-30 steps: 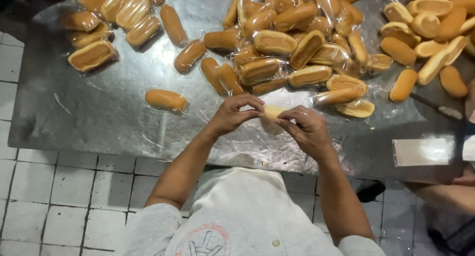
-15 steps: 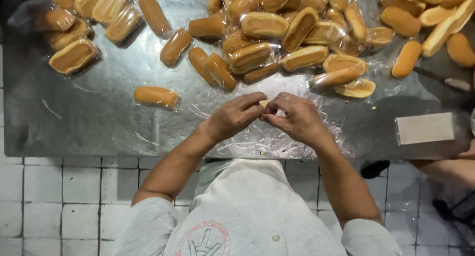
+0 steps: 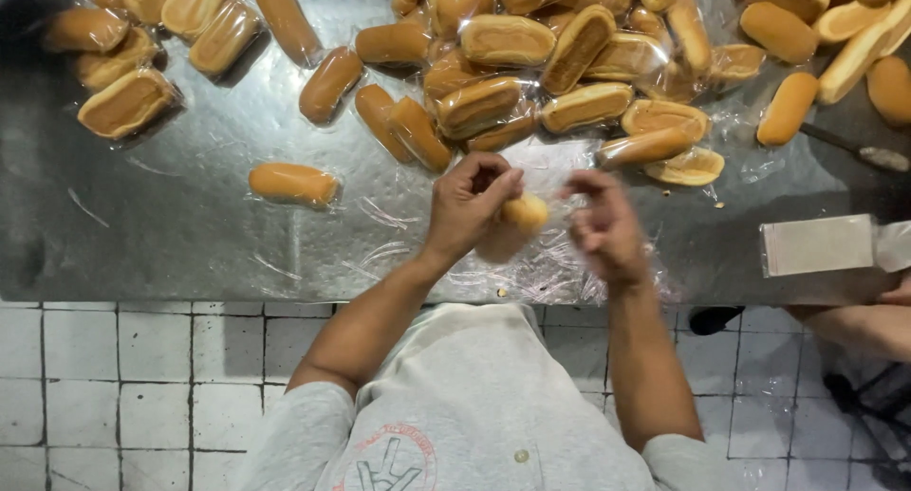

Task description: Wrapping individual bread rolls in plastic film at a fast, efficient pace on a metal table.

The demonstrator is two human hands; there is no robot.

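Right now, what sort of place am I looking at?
Probably a bakery packing area: dozens of wrapped bread rolls heaped on a steel table, and the left hand holding one roll over clear plastic wrap.

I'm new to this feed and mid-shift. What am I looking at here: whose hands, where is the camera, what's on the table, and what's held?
There is no machine: one camera on a person's head looks down at their own bare hands. The left hand grips a bun in clear wrap; the right hand is blurred beside it, pinching at the wrap. They work over a steel table. Wrapped buns are piled at its far side, and one bun lies alone.
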